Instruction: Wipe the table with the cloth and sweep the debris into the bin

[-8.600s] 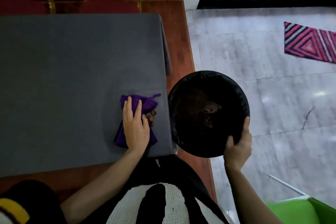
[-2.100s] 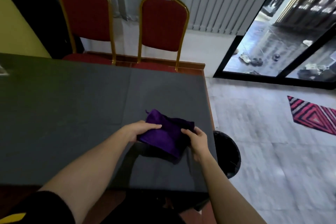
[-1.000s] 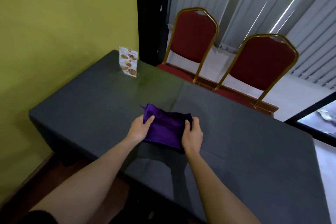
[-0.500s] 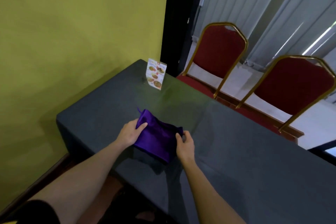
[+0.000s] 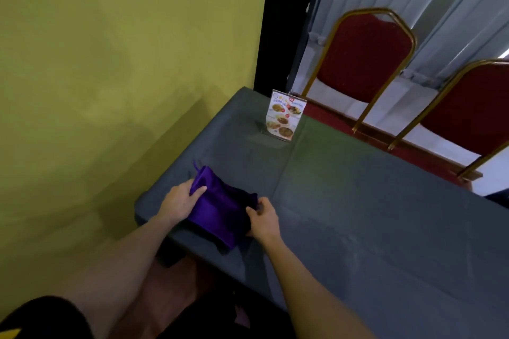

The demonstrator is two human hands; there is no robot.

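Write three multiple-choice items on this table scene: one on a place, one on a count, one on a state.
1. Where does the menu card stand?
A. at the table's far edge, near the wall end
B. on a chair
C. under the cloth

2. How many red chairs show?
A. one
B. two
C. four

3. How is the purple cloth held?
A. by neither hand
B. by the right hand alone
C. by both hands

Key:
1 A, it stands upright on the grey table.
2 B, one chair and another.
3 C, the left hand and the right hand grip opposite ends.
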